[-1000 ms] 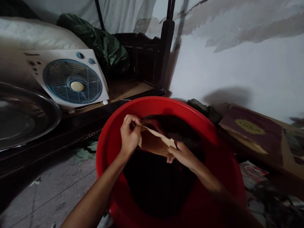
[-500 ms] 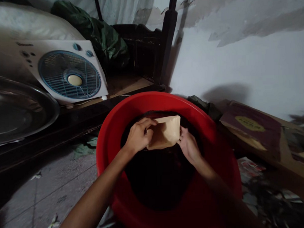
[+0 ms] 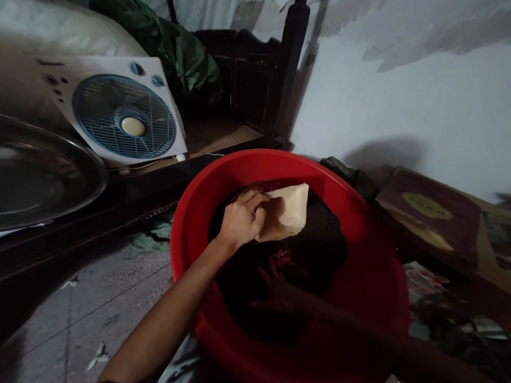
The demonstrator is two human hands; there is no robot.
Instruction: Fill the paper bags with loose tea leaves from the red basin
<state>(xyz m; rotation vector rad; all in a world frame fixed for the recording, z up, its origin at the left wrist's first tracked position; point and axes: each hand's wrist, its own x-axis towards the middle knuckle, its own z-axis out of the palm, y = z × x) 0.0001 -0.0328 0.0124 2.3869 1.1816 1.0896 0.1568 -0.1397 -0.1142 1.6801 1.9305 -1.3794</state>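
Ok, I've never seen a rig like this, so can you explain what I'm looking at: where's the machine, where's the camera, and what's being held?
There is no machine here: these are a person's two bare hands. The camera is worn on their head, looking forward and down, so the arms reach in from the bottom of the picture. The left hand has an open tan paper bag in its grip, over a big red tub. Dark material lies in the tub; what it is, I can't tell. The right hand is in shadow, fingers spread, holding nothing visible. Off to the left are a box fan and a metal basin.
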